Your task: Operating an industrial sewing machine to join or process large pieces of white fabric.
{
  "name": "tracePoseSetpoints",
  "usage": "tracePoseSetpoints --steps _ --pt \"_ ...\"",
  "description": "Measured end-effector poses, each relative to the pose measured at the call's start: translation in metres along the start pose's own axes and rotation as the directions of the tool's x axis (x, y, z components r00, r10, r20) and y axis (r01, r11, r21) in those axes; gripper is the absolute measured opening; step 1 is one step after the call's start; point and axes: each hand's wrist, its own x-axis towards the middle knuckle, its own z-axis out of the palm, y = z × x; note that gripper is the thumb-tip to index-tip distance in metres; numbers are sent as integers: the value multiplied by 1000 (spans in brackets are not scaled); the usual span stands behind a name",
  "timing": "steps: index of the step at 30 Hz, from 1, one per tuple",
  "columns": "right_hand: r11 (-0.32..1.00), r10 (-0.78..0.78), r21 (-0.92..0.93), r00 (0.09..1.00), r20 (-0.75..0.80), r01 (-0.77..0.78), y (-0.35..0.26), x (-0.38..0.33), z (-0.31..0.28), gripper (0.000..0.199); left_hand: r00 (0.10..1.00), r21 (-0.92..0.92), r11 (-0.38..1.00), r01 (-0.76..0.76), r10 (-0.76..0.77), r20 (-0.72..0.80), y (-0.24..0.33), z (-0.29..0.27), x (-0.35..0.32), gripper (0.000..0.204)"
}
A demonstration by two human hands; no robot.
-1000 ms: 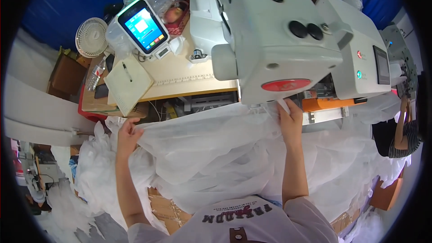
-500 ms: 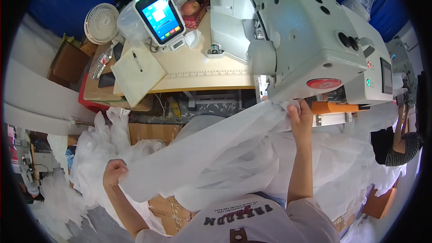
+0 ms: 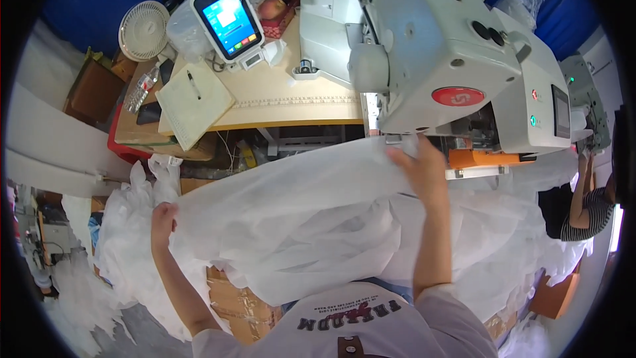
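A sheet of thin white non-woven fabric point(image 3: 298, 219) is stretched between both hands, spanning the space in front of the person's chest and below the industrial sewing machine point(image 3: 437, 46). The left hand point(image 3: 162, 219) has its grip closed on the sheet's left edge, fingers curled round a bunched fold, held out low to the left over heaps of the same white material. The right hand point(image 3: 421, 169) lies on top of the fabric just under the machine head, beside the orange guide part point(image 3: 487, 158); its fingers are bent over the cloth, but whether they pinch it or only press on it I cannot tell.

Behind the sheet stands the pale wooden desk point(image 3: 311, 103) carrying the machine. On it — toward the left — sit a tilted control screen with a blue display point(image 3: 227, 18), a notepad with a pen point(image 3: 194, 101), a small white fan point(image 3: 144, 30) and a plastic bottle point(image 3: 140, 89). At the right edge another person in a striped top point(image 3: 583, 215) is at work — well apart from the held sheet. Cardboard boxes point(image 3: 232, 298) lie below.
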Motion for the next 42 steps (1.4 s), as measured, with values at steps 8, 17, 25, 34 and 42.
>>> tracePoseSetpoints --steps 8,17,25,34,42 --pt "196 589 946 803 98 -259 27 -32 -41 20 998 -300 952 61 -58 19 68 68 14 11" --pt "976 155 -121 970 -188 -179 56 11 -39 20 896 202 880 -430 444 -27 99 82 -15 28" --pt "876 -185 -478 864 -469 -72 106 49 -32 20 909 -41 919 -392 380 -172 159 123 -2 16" --pt "981 -47 -179 804 -592 -75 109 31 -20 22 823 528 754 -390 543 -168 42 96 -1 6" --pt "904 -403 -73 785 -470 421 38 3 -21 27 997 218 976 -29 12 80 54 24 -77 3"
